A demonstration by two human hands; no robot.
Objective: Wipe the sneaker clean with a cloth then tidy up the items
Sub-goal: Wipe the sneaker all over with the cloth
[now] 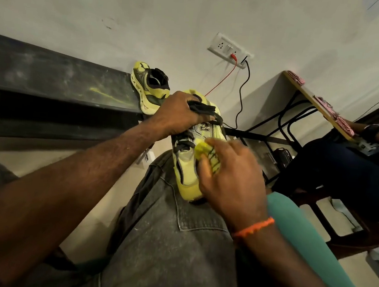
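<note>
A yellow-green sneaker (pixel 187 166) with dark laces lies on my right thigh, toe pointing toward me. My left hand (pixel 177 113) grips it at the heel and collar, fingers curled into the opening. My right hand (pixel 229 181) holds a bunched yellow cloth (pixel 203 150) and presses it against the sneaker's side near the laces. The second sneaker (pixel 150 87) of the pair sits on the end of a dark bench, apart from both hands.
The dark bench (pixel 56 81) runs along the wall at left. A wall socket (pixel 230 50) has red and black cables hanging down. At right stands a wooden table (pixel 307 95) on black legs, where another person's arm rests. A teal armrest (pixel 303 234) is beside my right arm.
</note>
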